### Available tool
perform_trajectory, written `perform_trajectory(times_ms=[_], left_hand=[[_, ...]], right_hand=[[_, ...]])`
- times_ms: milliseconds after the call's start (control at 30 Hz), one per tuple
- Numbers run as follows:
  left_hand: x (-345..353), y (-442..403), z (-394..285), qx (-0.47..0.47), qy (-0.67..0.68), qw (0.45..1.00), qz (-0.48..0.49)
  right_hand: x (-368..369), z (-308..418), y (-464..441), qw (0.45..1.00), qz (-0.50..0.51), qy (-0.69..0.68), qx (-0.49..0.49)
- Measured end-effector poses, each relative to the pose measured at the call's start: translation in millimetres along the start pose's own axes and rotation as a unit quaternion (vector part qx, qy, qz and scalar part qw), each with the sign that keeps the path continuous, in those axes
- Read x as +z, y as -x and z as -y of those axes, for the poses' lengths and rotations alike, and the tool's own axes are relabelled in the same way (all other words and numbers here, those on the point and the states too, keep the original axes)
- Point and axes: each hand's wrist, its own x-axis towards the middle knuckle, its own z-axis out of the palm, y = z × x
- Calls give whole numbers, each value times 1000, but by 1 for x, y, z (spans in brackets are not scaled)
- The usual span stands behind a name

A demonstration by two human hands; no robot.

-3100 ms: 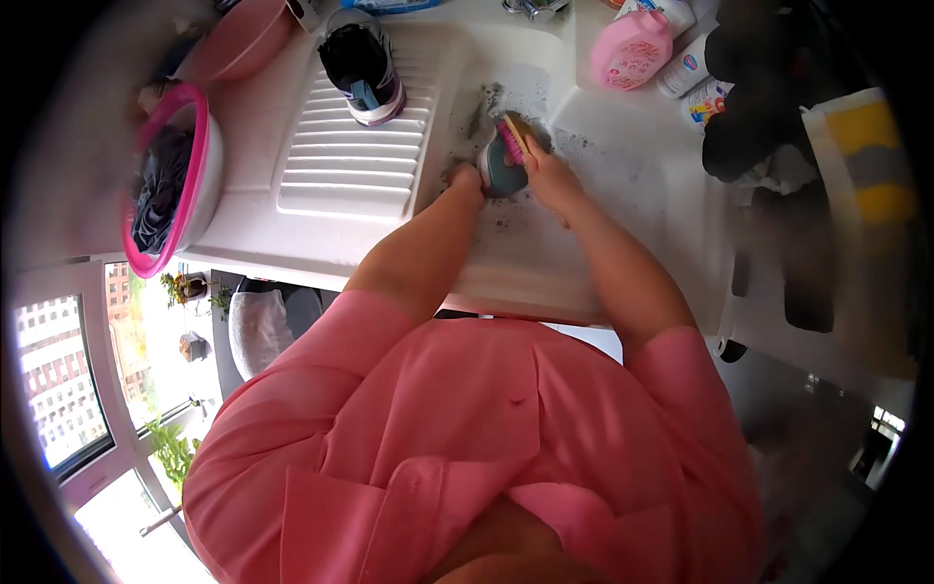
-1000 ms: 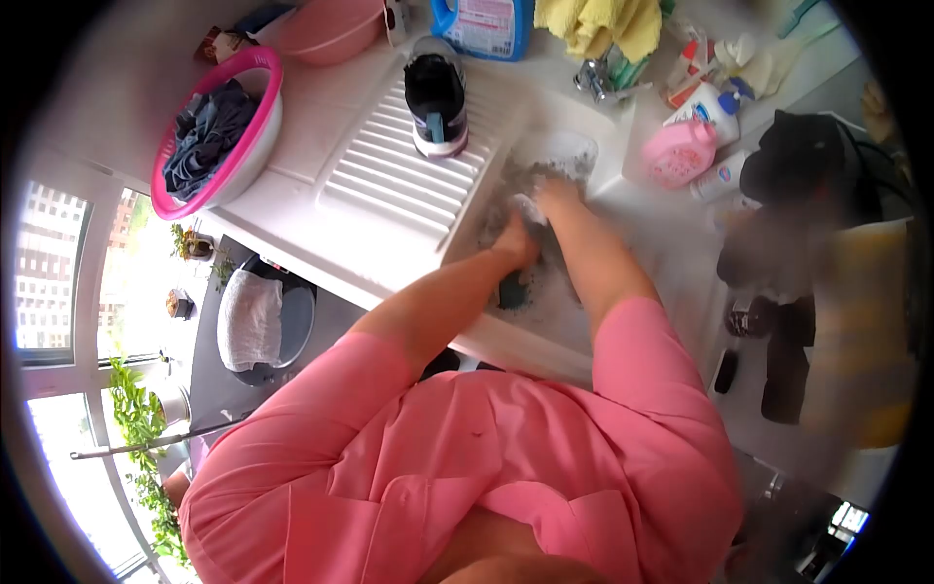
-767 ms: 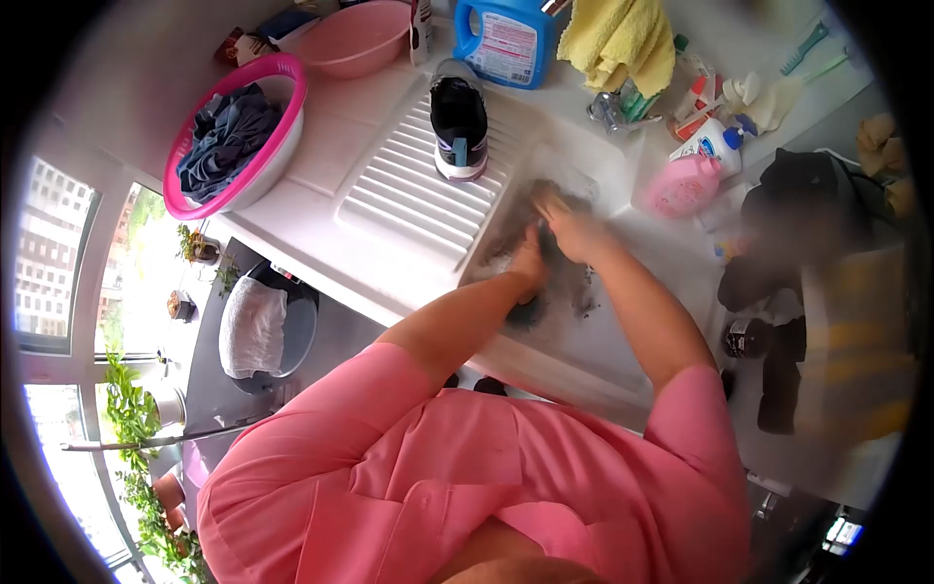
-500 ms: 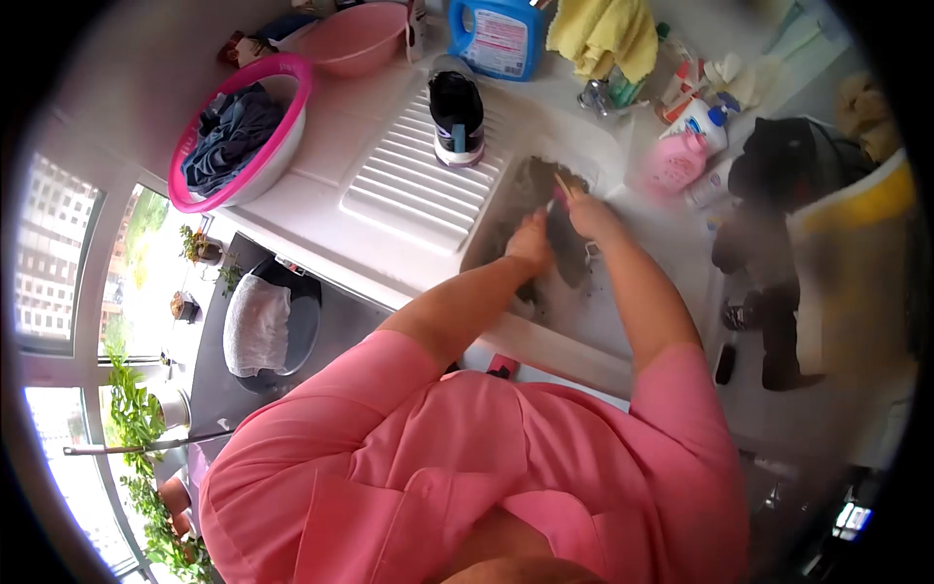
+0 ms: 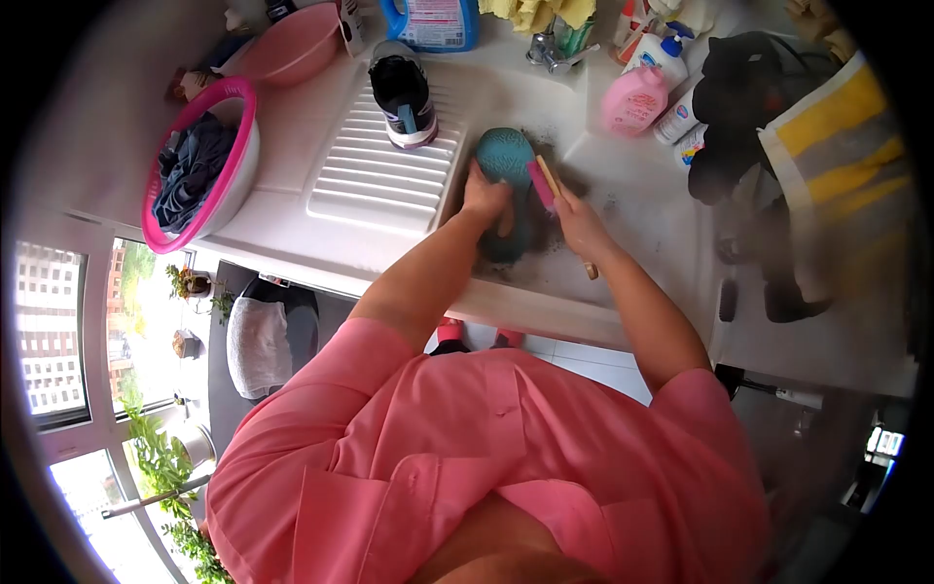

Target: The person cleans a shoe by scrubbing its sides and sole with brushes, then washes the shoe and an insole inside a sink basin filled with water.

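A shoe (image 5: 505,152) with its teal patterned sole turned up lies in the dirty wash sink (image 5: 647,238). My left hand (image 5: 486,199) is closed on its left side, around the middle. Just right of the shoe, my right hand (image 5: 580,226) grips a scrubbing brush (image 5: 541,185) with a wooden handle and pink bristles. The bristles face the sole's edge; whether they touch it I cannot tell. A second shoe (image 5: 402,97), dark with a light sole, stands on the ribbed washboard (image 5: 375,180) to the left.
Left stands a pink-rimmed basin (image 5: 251,107) of dark clothes. Behind are a pink basin (image 5: 297,47), a blue detergent jug (image 5: 428,24) and the tap (image 5: 550,54). To the right are a pink bottle (image 5: 635,100), a white pump bottle (image 5: 658,58) and dark cloth (image 5: 739,107).
The shoe's teal sole now shows in my left hand, where it was dark and blurred before. The brush has turned more upright, its pink bristles plainly visible. The whole view has shifted.
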Motion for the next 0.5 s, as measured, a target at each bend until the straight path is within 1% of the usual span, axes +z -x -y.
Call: perform_trajectory(times_ms=[33, 67, 100, 133, 167, 200, 233, 267, 300, 367, 400, 433, 467, 500], left_hand=[[-3, 16, -22, -25, 11, 999, 18], [-4, 24, -35, -49, 20, 998, 35], [-2, 22, -31, -49, 17, 998, 36], [1, 21, -23, -34, -39, 998, 26], [4, 20, -18, -18, -95, 995, 16], [6, 21, -16, -20, -100, 995, 17], [8, 23, -15, 0, -154, 988, 31], [8, 24, -13, 21, -209, 977, 47], [7, 24, -12, 22, -215, 975, 51], [6, 23, -11, 9, -243, 966, 89], [5, 21, -11, 10, -244, 965, 90], [3, 20, -10, -16, -228, 969, 92], [1, 18, -9, -40, -211, 972, 92], [0, 14, -8, -42, -211, 972, 92]], right_hand=[[0, -8, -4, 987, -62, 100, -108], [-4, -1, -19, 993, -30, 106, -45], [-5, 5, -34, 987, -39, 143, -61], [-4, 11, -48, 980, -47, 179, -78], [-1, 15, -66, 973, -38, 222, -55], [3, 18, -84, 964, -28, 263, -33], [5, 22, -102, 965, -27, 258, -31], [8, 24, -120, 950, 59, 307, -5], [11, 23, -130, 925, 142, 353, 21], [34, 3, -142, 939, 88, 334, -5], [42, 5, -128, 938, 48, 342, -11], [43, 14, -97, 965, -2, 259, -42], [41, 24, -70, 969, 6, 246, -13], [37, 33, -46, 972, 13, 232, 17]])
